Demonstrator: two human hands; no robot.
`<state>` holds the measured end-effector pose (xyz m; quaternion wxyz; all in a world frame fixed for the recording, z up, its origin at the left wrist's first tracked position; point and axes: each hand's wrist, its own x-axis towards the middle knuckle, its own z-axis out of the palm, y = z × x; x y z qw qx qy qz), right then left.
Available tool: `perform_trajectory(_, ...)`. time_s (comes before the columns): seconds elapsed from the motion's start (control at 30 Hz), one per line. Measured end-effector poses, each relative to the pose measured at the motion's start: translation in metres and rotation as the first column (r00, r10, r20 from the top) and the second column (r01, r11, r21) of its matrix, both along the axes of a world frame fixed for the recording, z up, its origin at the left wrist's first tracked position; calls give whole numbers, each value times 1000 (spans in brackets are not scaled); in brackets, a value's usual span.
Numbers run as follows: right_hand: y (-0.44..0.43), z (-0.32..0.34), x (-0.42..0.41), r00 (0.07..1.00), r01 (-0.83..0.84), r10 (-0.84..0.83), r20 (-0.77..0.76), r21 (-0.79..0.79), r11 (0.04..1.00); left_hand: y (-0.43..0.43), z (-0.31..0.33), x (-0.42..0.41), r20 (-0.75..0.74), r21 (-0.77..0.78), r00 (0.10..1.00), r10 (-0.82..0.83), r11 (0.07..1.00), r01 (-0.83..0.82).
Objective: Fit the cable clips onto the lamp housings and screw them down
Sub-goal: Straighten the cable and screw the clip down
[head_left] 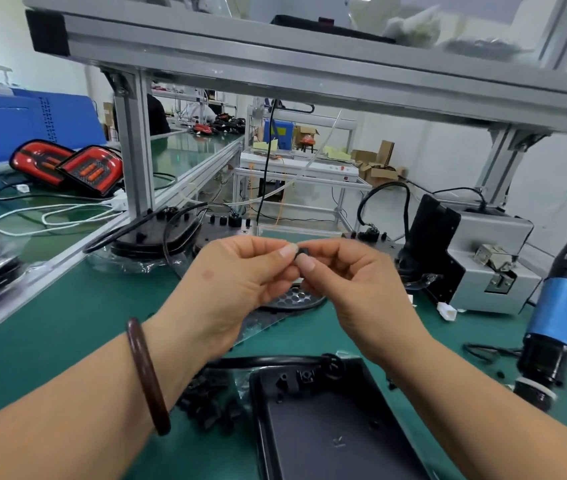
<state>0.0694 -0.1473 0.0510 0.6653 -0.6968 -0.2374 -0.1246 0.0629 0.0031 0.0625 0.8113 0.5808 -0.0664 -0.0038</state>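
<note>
Head camera view, looking down at a green bench (67,323). The left hand (237,282) and right hand (354,282) meet above it, their fingers pinching what seems to be a small black cable clip (302,252), mostly hidden. Below them a black lamp housing (327,427) lies flat, with a heap of loose clips (206,400) just beside its left edge. A blue-banded screwdriver (562,313) is at far right.
</note>
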Motion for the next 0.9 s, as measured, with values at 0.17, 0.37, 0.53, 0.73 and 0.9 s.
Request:
perform_trajectory(0.17, -4, -16, 1, 996, -42, 49, -74, 98, 994, 1, -9, -3, -28, -51, 994, -103, 993, 102)
perform_trajectory(0.37, -4, -19, 1, 985, -104, 126, -120, 175, 979, 5, -11, -5, 9, -29, 986, -167, 985, 167)
perform_trajectory(0.53, -5, -19, -1, 983, -122, 146, -115, 195, 973, 6, -8, -6, 32, -35, 980, -195, 980, 196)
perform_trajectory(0.73, -4, -19, -3, 984, -128, 148, -102, 184, 975, 9, -7, -8, 47, 1, 982, -182, 983, 182)
perform_trajectory(0.9, -6, -20, -3, 986, -120, 135, -98, 144, 982, 13, -6, -7, 24, 29, 983, -183, 983, 182)
